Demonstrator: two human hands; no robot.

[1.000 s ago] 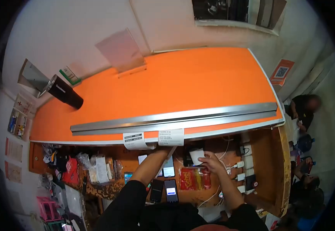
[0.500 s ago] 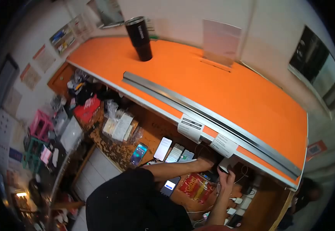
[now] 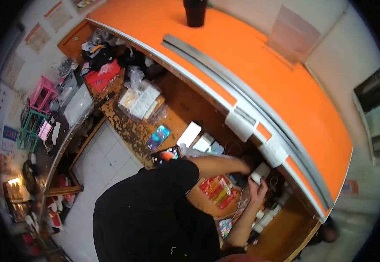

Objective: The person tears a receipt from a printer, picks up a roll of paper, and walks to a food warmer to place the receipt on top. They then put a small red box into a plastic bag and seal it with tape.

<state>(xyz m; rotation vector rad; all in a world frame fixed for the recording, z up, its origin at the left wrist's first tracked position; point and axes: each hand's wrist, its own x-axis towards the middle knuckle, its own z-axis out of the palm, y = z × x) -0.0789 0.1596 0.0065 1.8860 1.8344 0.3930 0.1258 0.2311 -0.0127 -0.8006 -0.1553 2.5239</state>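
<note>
My right hand (image 3: 257, 192) is closed around a small white object (image 3: 256, 178) below the counter's edge; its kind is not clear. My left hand (image 3: 244, 167) reaches across under the shelf into shadow, close to the right hand, and its fingers are hidden. Below the left forearm lies a red and yellow packet (image 3: 219, 192). Along the wooden desk are a phone with a lit teal screen (image 3: 159, 137), a white-screened phone (image 3: 189, 134) and another pale phone (image 3: 203, 143). A dark phone with a colourful screen (image 3: 166, 156) is partly covered by my arm.
An orange countertop (image 3: 242, 52) with a metal rail (image 3: 242, 87) overhangs the desk. White chargers (image 3: 266, 218) and cables crowd the right side. A plastic-bagged bundle (image 3: 142, 102) sits at the left, near pink (image 3: 43, 94) and green baskets (image 3: 32, 131). A black tumbler (image 3: 195, 13) stands on top.
The view has tilted and shifted, so the countertop sits higher. The white object in my right hand now shows more clearly above the fingers. My left arm stays stretched under the shelf.
</note>
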